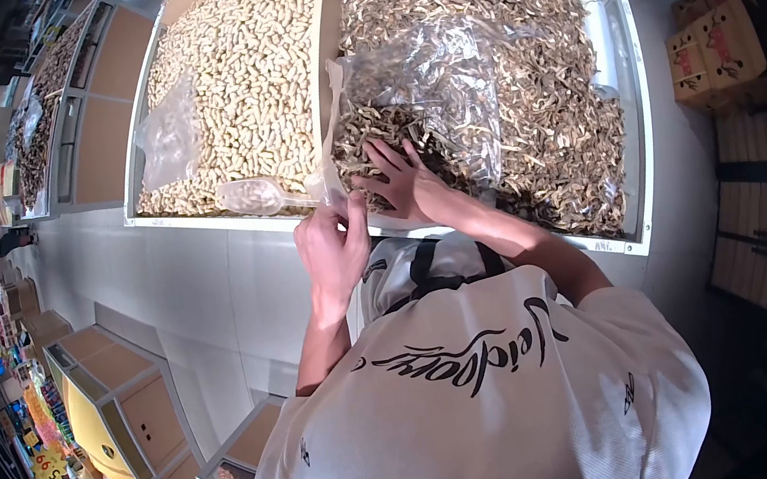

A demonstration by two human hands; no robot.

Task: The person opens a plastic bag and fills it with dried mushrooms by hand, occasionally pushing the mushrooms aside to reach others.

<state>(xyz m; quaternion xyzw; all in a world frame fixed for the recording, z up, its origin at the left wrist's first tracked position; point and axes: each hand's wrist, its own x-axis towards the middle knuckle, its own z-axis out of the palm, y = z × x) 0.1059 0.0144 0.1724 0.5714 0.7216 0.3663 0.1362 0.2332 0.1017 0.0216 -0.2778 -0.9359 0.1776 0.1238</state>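
Observation:
My left hand [334,246] is closed at the near edge of the bin, pinching the rim of a clear plastic bag [453,76]. Fingers spread, my right hand [410,184] lies on brown dried strips [375,129] at the bag's opening; their exact kind I cannot make out. The bag rests across the heap of the same dried pieces [543,101]. Just left of my left hand, a clear plastic scoop [253,196] lies on the peanuts in shells [242,60], its handle pointing toward that hand.
A tan divider [327,36] separates the two heaps. Another clear bag [170,133] sits on the peanuts, and a white plastic roll [597,36] stands along the right side. Cardboard boxes [717,47] are stacked at the right. More display bins [140,422] stand to the left.

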